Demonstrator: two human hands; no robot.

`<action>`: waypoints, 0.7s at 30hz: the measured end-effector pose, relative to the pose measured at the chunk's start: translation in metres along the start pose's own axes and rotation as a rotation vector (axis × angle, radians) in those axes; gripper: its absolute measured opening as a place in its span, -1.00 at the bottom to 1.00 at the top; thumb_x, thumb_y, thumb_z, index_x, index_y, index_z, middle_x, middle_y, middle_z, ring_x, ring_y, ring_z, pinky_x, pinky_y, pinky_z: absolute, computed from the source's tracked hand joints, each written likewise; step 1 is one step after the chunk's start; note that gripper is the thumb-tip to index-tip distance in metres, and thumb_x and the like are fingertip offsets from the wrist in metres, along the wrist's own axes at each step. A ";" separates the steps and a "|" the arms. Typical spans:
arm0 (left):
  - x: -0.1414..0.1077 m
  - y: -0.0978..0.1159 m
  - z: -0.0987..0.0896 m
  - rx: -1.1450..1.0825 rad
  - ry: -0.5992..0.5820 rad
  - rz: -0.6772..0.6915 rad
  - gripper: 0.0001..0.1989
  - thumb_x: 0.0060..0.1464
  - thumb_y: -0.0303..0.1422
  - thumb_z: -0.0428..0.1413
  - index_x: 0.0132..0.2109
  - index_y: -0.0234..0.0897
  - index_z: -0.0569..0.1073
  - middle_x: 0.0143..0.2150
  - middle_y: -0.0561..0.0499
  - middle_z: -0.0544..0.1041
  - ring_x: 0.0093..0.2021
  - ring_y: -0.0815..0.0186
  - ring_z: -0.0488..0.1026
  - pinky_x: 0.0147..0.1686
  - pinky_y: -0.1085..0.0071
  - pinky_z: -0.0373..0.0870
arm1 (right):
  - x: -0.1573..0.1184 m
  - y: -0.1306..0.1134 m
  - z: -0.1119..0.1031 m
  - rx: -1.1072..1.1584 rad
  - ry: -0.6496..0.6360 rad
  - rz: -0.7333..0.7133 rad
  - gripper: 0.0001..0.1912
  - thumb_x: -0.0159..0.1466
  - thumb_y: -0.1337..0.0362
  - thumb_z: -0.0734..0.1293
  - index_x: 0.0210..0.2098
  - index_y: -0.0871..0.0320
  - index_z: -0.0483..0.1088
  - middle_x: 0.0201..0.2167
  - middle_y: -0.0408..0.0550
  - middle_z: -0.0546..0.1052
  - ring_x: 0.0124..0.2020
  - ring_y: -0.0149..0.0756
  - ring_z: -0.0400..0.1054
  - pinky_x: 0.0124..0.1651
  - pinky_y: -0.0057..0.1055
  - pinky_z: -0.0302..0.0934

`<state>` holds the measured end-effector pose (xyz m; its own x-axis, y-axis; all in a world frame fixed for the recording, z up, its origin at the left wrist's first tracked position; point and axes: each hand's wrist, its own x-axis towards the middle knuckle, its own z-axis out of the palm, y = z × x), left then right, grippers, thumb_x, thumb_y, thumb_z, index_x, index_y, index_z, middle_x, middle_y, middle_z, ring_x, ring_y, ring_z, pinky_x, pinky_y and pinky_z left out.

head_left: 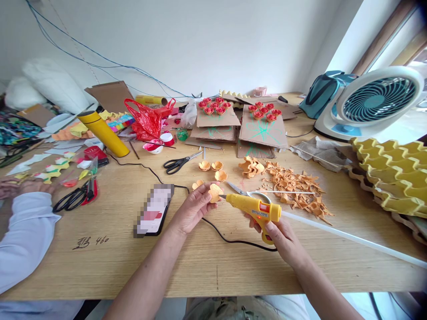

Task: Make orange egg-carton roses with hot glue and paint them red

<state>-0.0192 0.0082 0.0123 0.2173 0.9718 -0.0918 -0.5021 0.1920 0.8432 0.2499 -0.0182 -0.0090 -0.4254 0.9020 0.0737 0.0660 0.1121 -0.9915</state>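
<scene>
Backed by a white wall (213,44), a wooden table (100,275) is spread beneath both hands. Over it, a yellow glue gun (248,205) is gripped by the right hand (283,240), whose fingers are curled around the handle; the tool's long axis is pointed leftward, toward the left hand (196,209). Between that hand's thumb and fingers, an orange cup-shaped piece (215,193) is pinched, just left of the nozzle (223,196); whether they touch cannot be told. Beyond, loose orange cups (217,166) are set nearer to the left hand.
</scene>
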 end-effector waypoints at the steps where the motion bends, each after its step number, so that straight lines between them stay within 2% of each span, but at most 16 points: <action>1: 0.000 0.000 0.000 0.005 0.003 -0.002 -0.52 0.01 -0.23 0.44 0.08 -0.23 0.60 0.00 -0.10 0.64 -0.20 0.38 0.59 -0.25 0.56 0.53 | 0.000 0.000 0.000 -0.006 0.006 -0.002 -0.38 0.38 -0.26 0.20 -0.15 0.16 0.56 -0.35 0.00 0.49 -0.42 -0.29 0.25 -0.41 -0.40 0.23; 10: 0.000 -0.001 0.000 0.025 -0.018 0.001 -0.53 0.04 -0.22 0.42 0.08 -0.26 0.62 -0.05 -0.12 0.64 -0.20 0.36 0.57 -0.27 0.54 0.48 | 0.002 -0.006 0.001 -0.019 0.030 -0.024 -0.39 0.38 -0.26 0.19 -0.14 0.15 0.56 -0.36 0.00 0.50 -0.45 -0.31 0.25 -0.44 -0.41 0.22; 15: -0.001 0.000 0.000 0.022 0.005 0.000 -0.52 0.02 -0.20 0.43 0.07 -0.27 0.62 -0.02 -0.14 0.63 -0.22 0.36 0.55 -0.29 0.54 0.46 | 0.003 -0.007 0.001 -0.018 0.034 -0.042 -0.40 0.39 -0.25 0.18 -0.19 0.15 0.53 -0.38 -0.01 0.48 -0.44 -0.30 0.25 -0.43 -0.40 0.22; 21: -0.001 0.002 0.002 0.034 0.026 -0.014 -0.50 -0.02 -0.17 0.45 0.05 -0.28 0.64 -0.10 -0.13 0.63 -0.24 0.37 0.53 -0.33 0.54 0.43 | 0.003 -0.006 0.001 -0.002 0.043 -0.049 -0.41 0.38 -0.26 0.20 -0.23 0.14 0.50 -0.38 -0.01 0.47 -0.44 -0.30 0.26 -0.44 -0.41 0.23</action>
<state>-0.0189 0.0071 0.0151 0.2015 0.9725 -0.1171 -0.4704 0.2009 0.8593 0.2475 -0.0165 -0.0029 -0.3891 0.9124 0.1269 0.0480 0.1576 -0.9863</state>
